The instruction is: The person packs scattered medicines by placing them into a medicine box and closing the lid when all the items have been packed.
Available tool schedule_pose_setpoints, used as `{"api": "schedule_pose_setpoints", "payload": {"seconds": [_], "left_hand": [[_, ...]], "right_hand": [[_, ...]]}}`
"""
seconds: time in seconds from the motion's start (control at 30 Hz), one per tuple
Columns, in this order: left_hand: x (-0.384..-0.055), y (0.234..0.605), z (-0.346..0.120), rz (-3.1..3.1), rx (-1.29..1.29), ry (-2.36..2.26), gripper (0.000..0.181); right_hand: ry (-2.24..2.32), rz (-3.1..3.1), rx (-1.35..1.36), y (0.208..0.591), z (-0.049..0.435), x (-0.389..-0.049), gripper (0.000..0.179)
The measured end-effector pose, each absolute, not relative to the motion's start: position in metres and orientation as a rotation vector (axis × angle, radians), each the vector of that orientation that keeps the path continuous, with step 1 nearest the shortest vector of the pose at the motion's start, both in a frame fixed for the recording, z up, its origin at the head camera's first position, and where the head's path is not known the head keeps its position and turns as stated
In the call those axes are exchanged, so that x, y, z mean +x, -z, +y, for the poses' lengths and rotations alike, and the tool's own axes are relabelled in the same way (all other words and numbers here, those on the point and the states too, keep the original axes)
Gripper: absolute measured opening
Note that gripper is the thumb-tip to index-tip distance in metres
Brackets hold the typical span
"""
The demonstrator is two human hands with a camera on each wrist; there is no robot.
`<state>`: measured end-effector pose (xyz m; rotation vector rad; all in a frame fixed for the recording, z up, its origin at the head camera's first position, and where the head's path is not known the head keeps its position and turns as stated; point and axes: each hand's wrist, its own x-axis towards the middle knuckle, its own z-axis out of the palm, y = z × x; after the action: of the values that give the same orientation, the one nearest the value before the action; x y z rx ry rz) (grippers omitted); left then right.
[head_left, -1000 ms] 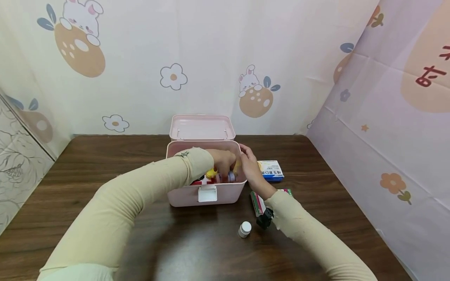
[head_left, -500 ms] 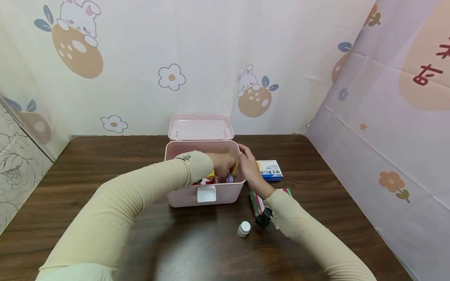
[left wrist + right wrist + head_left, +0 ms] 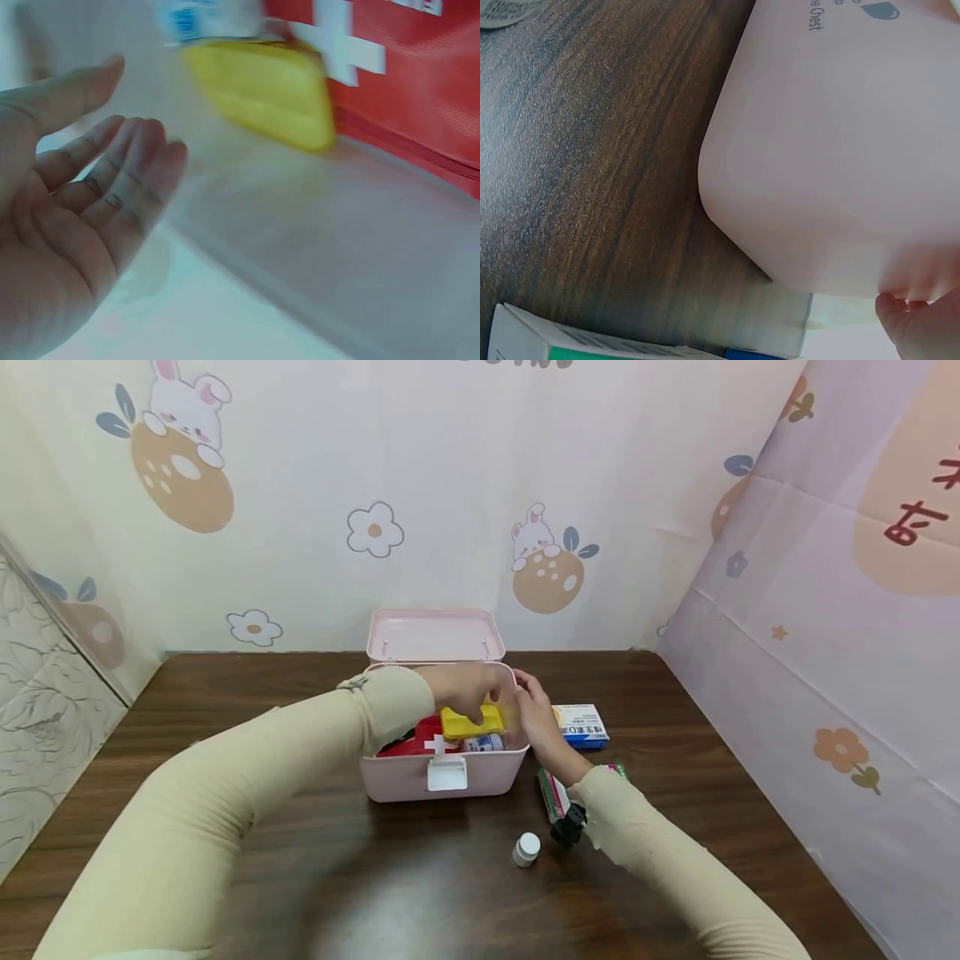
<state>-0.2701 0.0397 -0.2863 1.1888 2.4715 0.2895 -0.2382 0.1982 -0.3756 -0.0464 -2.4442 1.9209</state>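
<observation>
A pink medicine chest stands on the table with its lid raised. My left hand is over its inside, fingers relaxed and nothing held, as the left wrist view shows the hand apart from the contents. Inside lie a yellow plastic case, a red pouch with a white cross, and a white bottle with a blue label. My right hand rests against the chest's right side near the rim; in the right wrist view its fingertips touch the outer wall.
Right of the chest lie a blue and white box and a green and white box, the latter partly under the right forearm. A small white bottle stands in front. A patterned curtain hangs behind the table.
My left hand has risen from deep in the chest and moved slightly left. The yellow case now lies in plain sight beside the labelled bottle. The right hand stays at the chest's side.
</observation>
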Motion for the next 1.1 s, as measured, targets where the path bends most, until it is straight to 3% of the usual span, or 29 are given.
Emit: {"api": "schedule_pose_setpoints", "payload": {"seconds": [0.2,0.37,0.63,1.1], "left_hand": [[-0.226,0.258,0.027,2.524,1.439,-0.364,0.031],[-0.196,0.256,0.022,2.519,1.685,-0.399,0.019],[-0.166,0.298,0.035,2.478,1.614,-0.222,0.034],[-0.15,0.378,0.06,2.488,1.601,-0.234,0.037]], "right_hand": [[-1.947,-2.424,-0.014,0.38,0.201,-0.236,0.048],[-1.97,-2.359,0.028,0.378,0.202,-0.236,0.047],[-1.987,-2.404,-0.022,0.374,0.203,-0.234,0.047],[-1.911,-2.438,-0.01,0.371,0.197,-0.231,0.048]]}}
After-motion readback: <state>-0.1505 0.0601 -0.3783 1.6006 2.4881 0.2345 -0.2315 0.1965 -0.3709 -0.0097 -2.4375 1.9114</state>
